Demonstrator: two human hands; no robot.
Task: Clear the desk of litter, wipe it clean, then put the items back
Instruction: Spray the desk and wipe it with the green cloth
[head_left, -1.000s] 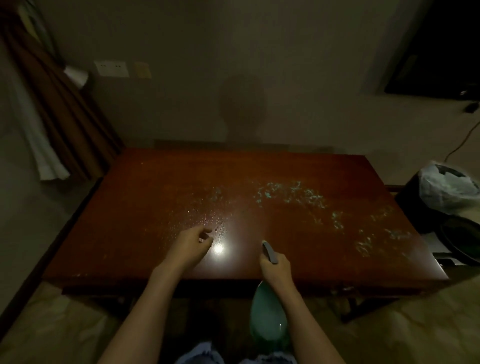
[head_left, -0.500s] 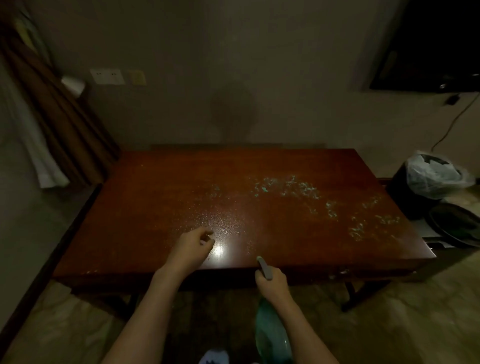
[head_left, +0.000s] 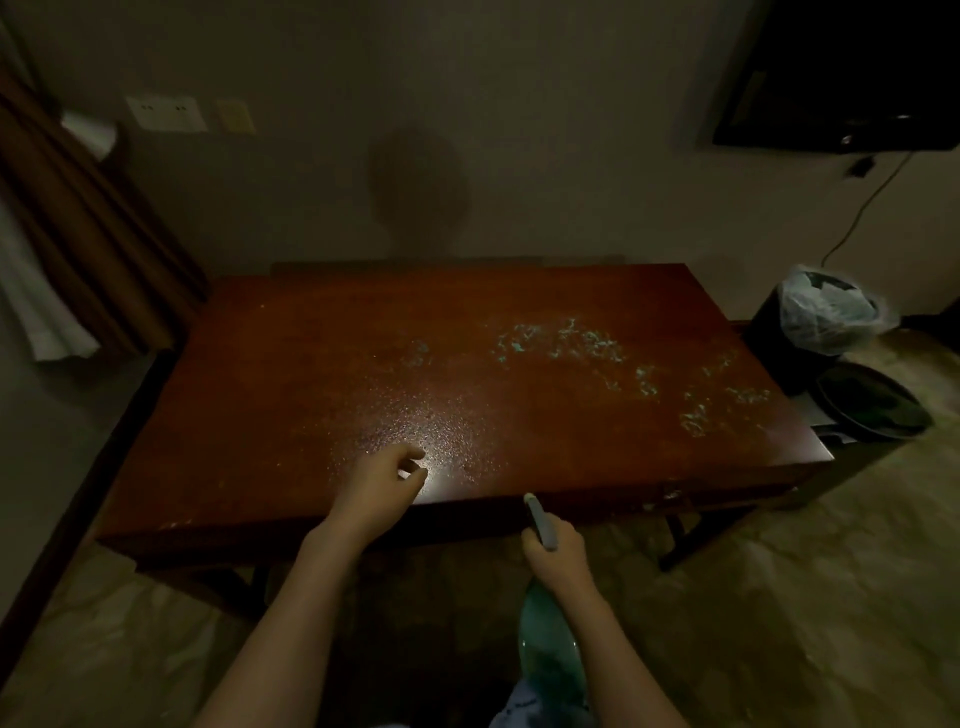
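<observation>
The dark red wooden desk (head_left: 291, 395) has nothing standing on it. Fine wet droplets cover its front middle, and pale green foam streaks (head_left: 571, 343) run across its right half. My left hand (head_left: 379, 483) hovers over the front edge by a bright glare spot, its fingers loosely curled with nothing visible in them. Just in front of the desk edge, my right hand (head_left: 556, 561) grips a green spray bottle (head_left: 545, 639). The bottle's grey nozzle (head_left: 540, 519) points toward the desk.
A black bin with a white liner (head_left: 821, 317) stands right of the desk, with a dark round dish (head_left: 872, 400) in front of it. A wall screen (head_left: 852, 73) hangs at the upper right and curtains (head_left: 78, 218) hang at the left. The floor is pale and patterned.
My right hand has drawn the spray bottle back from over the desk to just in front of its edge. The view has pulled back slightly. My left hand has stayed about where it was.
</observation>
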